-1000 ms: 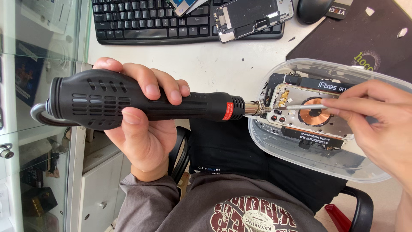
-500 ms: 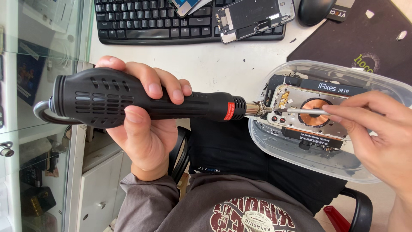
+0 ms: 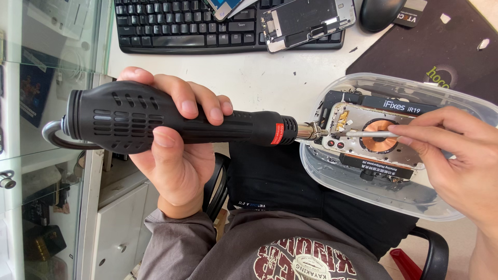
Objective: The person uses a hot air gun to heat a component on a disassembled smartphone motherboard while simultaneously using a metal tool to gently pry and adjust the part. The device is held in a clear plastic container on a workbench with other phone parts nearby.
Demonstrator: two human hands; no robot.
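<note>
Two hands work over an opened phone [image 3: 371,136] lying in a clear plastic tray [image 3: 363,192]. Left hand [image 3: 174,155] wraps its fingers tight around a black hot-air gun [image 3: 171,124], nozzle at the phone's edge; right hand [image 3: 456,155] pinches metal tweezers [image 3: 369,134] above its copper coil.

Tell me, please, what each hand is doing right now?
Left hand: closed around the black hot-air gun.
Right hand: fingers pinching thin metal tweezers over the opened phone.
</note>
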